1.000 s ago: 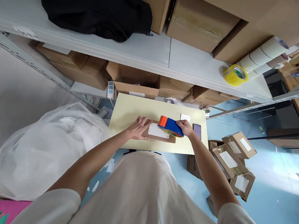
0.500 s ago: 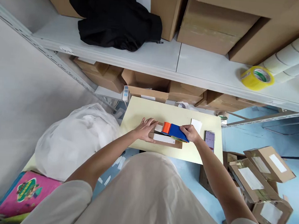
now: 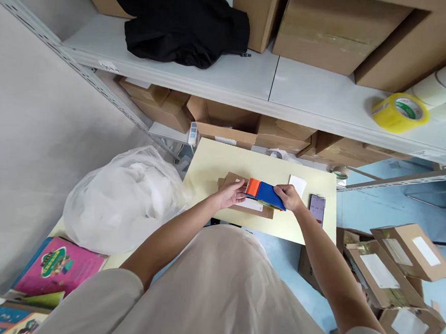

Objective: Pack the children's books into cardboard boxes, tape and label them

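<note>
My right hand (image 3: 287, 196) is wrapped round the rear of a blue and orange tape dispenser (image 3: 270, 194), which is held over a small cardboard box (image 3: 266, 212). The box lies on the pale yellow table (image 3: 223, 159), and a white label (image 3: 251, 204) shows on it. My left hand (image 3: 230, 194) is at the box's left part, palm turned partly up and fingers apart. Its fingertips reach the dispenser's orange front end; whether they touch it or the tape is hard to tell.
A phone (image 3: 317, 209) and white paper (image 3: 297, 184) lie on the table's right side. At left sits a big white plastic bag (image 3: 121, 205). Cartons (image 3: 379, 274) are piled at right. A shelf (image 3: 229, 81) above holds boxes, black clothing (image 3: 187, 27) and yellow tape (image 3: 400, 113).
My left hand has come off the box top and turned palm up beside the dispenser's orange end. The dispenser, in my right hand, has shifted slightly. The whole view has moved a little.
</note>
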Motion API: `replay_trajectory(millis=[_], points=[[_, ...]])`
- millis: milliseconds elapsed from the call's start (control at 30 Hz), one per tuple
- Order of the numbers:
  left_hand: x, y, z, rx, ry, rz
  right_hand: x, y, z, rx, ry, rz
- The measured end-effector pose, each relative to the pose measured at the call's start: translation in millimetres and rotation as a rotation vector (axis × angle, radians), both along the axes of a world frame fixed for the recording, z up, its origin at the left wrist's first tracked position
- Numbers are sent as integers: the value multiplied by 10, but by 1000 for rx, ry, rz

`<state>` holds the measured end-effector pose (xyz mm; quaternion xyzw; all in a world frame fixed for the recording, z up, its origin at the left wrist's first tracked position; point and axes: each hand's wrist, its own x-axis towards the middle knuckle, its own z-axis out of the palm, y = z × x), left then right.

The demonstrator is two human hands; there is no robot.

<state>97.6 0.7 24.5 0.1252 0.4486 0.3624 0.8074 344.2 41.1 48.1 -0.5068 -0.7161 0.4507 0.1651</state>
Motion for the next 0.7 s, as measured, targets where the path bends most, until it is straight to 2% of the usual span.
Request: replay_trajectory(millis=[133, 233, 500, 700], points=[[-34, 40, -53, -113, -111, 12, 27, -26, -6, -4, 26, -6], [-12, 75, -60, -131, -135, -60, 30, -35, 0, -12, 37, -6], [10, 86, -21, -96, -161, -256, 49, -66, -4, -49, 92, -38], [-49, 70, -11, -43, -150, -271, 66, -73, -30, -48, 104, -40]])
